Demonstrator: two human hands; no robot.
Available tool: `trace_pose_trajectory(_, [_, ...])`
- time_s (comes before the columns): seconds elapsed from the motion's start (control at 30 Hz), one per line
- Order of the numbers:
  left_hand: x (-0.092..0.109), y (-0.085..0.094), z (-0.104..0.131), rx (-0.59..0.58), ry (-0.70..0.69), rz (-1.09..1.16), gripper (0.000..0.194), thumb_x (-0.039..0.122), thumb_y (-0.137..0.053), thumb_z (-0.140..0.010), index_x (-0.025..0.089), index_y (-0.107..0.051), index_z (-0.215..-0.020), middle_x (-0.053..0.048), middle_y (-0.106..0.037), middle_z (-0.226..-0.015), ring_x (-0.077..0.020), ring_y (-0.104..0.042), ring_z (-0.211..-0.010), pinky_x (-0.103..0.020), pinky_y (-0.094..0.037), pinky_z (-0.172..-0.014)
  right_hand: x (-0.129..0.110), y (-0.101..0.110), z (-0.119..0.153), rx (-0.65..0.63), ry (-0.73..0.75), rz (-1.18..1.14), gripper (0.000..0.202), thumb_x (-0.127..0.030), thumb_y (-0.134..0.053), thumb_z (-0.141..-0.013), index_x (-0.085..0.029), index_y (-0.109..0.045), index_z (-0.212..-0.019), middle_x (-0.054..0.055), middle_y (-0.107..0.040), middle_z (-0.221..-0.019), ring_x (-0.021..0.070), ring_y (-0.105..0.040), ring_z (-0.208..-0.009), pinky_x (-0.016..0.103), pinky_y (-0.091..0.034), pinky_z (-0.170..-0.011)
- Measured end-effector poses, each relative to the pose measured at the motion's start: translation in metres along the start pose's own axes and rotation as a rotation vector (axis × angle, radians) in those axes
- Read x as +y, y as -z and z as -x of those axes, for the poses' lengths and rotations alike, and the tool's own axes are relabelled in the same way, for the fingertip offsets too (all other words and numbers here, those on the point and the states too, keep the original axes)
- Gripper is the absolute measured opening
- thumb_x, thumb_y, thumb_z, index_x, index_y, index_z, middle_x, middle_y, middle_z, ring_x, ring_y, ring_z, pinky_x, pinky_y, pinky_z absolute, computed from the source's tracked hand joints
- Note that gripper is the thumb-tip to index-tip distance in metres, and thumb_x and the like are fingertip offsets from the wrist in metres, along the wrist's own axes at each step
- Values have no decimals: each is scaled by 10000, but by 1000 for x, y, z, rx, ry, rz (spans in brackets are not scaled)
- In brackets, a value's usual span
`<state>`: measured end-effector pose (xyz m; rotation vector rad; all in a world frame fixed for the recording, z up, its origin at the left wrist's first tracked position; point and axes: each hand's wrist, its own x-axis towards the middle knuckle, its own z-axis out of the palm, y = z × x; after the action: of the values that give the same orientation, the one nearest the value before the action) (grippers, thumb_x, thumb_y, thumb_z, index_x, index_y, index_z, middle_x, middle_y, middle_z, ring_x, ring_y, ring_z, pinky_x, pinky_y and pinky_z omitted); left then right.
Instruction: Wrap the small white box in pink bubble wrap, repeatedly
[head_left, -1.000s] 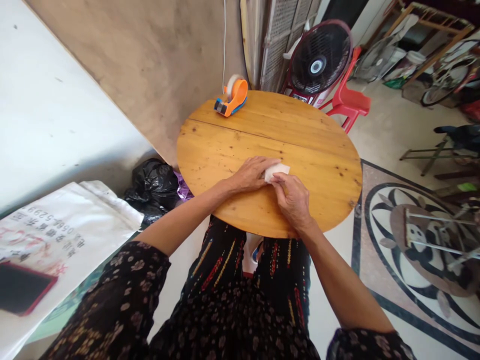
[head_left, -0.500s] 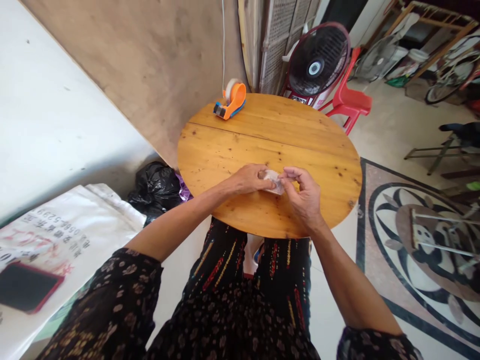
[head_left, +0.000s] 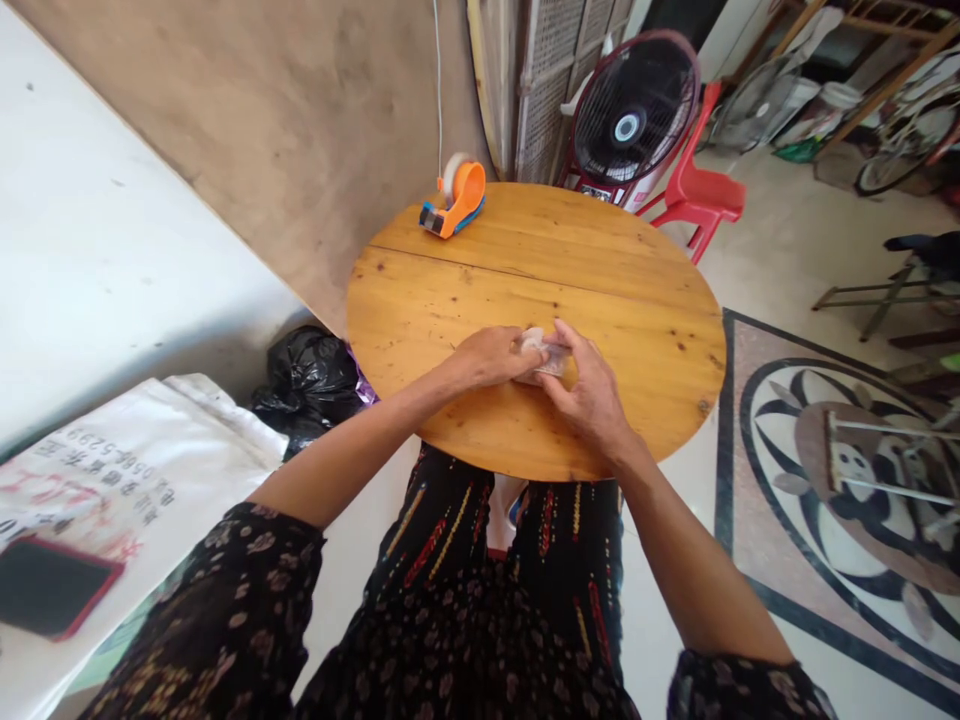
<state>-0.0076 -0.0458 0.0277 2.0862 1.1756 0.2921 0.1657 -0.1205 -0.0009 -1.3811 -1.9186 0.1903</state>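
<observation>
A small, pale, partly see-through box-like item (head_left: 553, 360) is held low over the round wooden table (head_left: 465, 300), near its front edge. What it is exactly, I cannot make out. My left hand (head_left: 491, 356) grips its left side, thumb across the top. On the other side, my right hand (head_left: 589, 390) has its thumb and fingers around the right end. Parts of the item are covered by the fingers of both hands. Toward the back left of the table stands an orange tape dispenser (head_left: 469, 190) with a roll of clear tape.
A red-framed fan (head_left: 634, 115) and a red plastic chair (head_left: 701, 185) stand behind the table. A black plastic bag (head_left: 304, 380) lies to the left. White sacks (head_left: 187, 425) carry a phone (head_left: 56, 590) at the lower left. A brown board leans behind the table.
My right hand has gone from pinching at the item's upper right edge to closing around its right end. The left hand keeps its hold. The view has shifted slightly.
</observation>
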Motion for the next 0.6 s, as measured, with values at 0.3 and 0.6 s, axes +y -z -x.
trace_pose_trajectory(0.3, [-31, 15, -10, -142, -309, 359, 498, 536, -658, -792, 157, -636, -1114, -78, -669, -1070, -207, -606, -951, -310, -460, -818, 18, -5, -23, -34, -70, -203, 631, -399, -682, -813, -228, -482, -1387, 107, -678, -1224, 288, -628, -1146, 503, -468, -1036])
trace_pose_trajectory(0.6, [-28, -4, -43, 6, -133, 788, 434, 385, -667, -828, 112, -632, -1163, -122, -696, -1127, -204, -654, -1014, -323, -509, -867, 62, -20, -61, -126, -348, -719, 750, -570, -774, -697, -222, -495, -1300, 95, -713, -1098, 227, -700, -930, 415, -569, -850])
